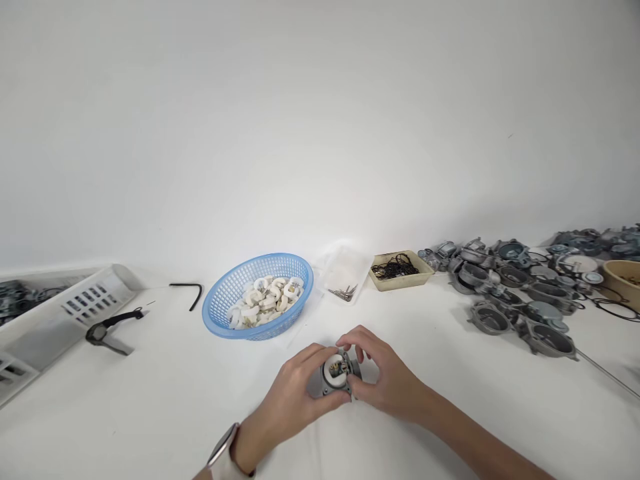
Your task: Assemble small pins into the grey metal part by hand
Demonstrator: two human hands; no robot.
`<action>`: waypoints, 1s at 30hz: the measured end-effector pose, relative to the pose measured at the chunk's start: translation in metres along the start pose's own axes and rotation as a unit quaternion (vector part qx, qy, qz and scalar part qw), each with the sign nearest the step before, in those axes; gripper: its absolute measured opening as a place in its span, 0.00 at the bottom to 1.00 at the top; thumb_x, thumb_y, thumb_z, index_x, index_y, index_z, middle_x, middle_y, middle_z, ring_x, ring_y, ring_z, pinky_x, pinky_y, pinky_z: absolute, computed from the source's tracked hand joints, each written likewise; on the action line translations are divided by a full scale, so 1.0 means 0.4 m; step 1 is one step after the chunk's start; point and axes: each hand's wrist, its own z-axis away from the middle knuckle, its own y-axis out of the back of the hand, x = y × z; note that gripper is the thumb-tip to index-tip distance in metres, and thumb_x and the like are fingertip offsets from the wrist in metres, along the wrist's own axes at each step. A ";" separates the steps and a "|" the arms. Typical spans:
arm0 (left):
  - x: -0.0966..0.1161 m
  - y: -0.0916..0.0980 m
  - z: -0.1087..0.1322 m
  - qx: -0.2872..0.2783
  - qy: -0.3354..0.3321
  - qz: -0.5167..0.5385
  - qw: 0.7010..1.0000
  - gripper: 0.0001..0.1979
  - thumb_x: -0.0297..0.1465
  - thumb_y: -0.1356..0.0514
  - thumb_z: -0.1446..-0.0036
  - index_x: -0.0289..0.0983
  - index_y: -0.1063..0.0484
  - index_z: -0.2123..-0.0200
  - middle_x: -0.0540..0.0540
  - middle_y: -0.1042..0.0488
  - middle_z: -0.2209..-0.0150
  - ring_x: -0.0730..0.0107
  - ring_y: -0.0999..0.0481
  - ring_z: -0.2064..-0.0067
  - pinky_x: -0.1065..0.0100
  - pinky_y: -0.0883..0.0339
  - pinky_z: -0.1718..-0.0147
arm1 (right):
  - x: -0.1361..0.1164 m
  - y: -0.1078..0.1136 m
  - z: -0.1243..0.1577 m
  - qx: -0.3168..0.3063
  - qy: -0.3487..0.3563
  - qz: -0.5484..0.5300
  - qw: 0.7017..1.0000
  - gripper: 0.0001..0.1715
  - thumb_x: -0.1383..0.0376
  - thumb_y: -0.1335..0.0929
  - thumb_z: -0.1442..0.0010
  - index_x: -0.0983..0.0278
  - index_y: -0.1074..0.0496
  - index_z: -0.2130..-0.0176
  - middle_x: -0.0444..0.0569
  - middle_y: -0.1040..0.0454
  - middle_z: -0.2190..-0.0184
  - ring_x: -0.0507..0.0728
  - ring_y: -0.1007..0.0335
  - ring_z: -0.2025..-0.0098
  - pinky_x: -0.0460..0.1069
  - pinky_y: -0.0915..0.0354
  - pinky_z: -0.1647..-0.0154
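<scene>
A grey metal carburetor body (327,392) is held low over the white table in the centre, its open side up. In it sits a white C-shaped float (332,371) with small brass parts beside it. My left hand (303,387) is closed around the carburetor's left side, thumb at the near edge and fingers at the far edge. My right hand (383,373) curls about its right side, the thumb touching near the float's open end and the index finger over the far rim. Whether a small pin is between the right fingers is hidden.
A blue basket (215,313) of white floats stands behind my hands. Right of it are a clear tray (345,263) with metal pins and a cream tray (400,283) of black rings. Carburetor parts (515,293) pile up at right. A watch (100,332), hex key (187,287) and white basket (65,327) lie left.
</scene>
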 end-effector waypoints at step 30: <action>0.004 0.001 0.000 -0.008 0.014 -0.002 1.000 0.27 0.39 0.30 0.44 0.47 0.31 0.42 0.47 0.24 0.49 0.59 0.24 0.50 0.61 0.29 0.51 | 0.010 0.000 -0.003 -0.012 0.002 -0.013 1.000 0.31 0.78 0.35 0.49 0.53 0.31 0.50 0.39 0.28 0.61 0.52 0.37 0.63 0.48 0.38 0.60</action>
